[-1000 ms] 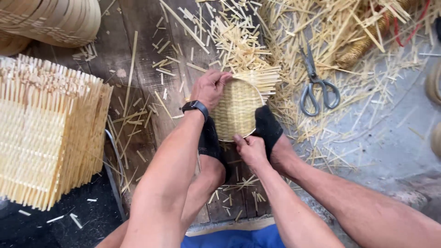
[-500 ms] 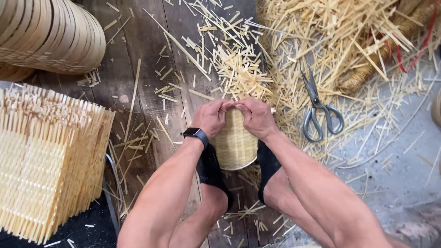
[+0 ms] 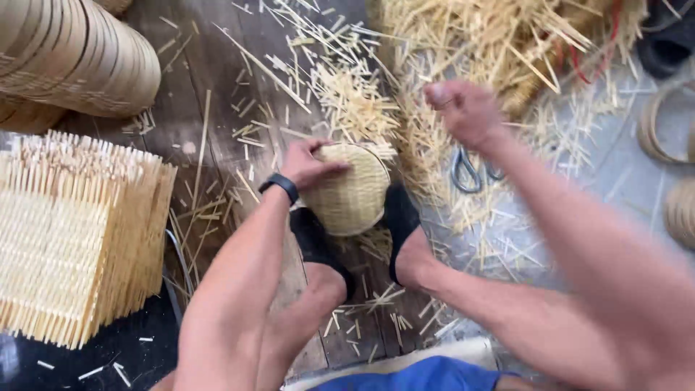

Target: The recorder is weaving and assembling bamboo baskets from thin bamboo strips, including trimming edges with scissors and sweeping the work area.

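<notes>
Where the left side of the scene fills with stock, a tall stack of square woven bamboo mats (image 3: 69, 239) stands with bristling strip ends, and far left of it lies a nested row of bent bamboo hoops (image 3: 79, 54), smooth and round. Across the far right spreads a loose heap of pale bamboo offcuts (image 3: 492, 43), thin and splintery, spilling over the dark plank floor (image 3: 210, 80) and the grey ground near right. More hoops (image 3: 670, 130) lie at the right edge.

At the middle, a small woven basket (image 3: 351, 190), domed, tightly plaited and pale yellow, is wedged between two feet in black socks (image 3: 402, 213); whether anything is inside cannot be told, as its rounded outside faces up. The left hand (image 3: 310, 165), a black watch (image 3: 280, 185) on its wrist, lies on the basket's far left side with fingers curled together over the weave. Half a second ago both hands gripped the basket's far rim; now the right hand (image 3: 463, 110) has lifted away to the far right, blurred, fingers loosely bent, holding nothing that shows. Just below it lie grey-handled scissors (image 3: 470, 172) on the offcuts.
</notes>
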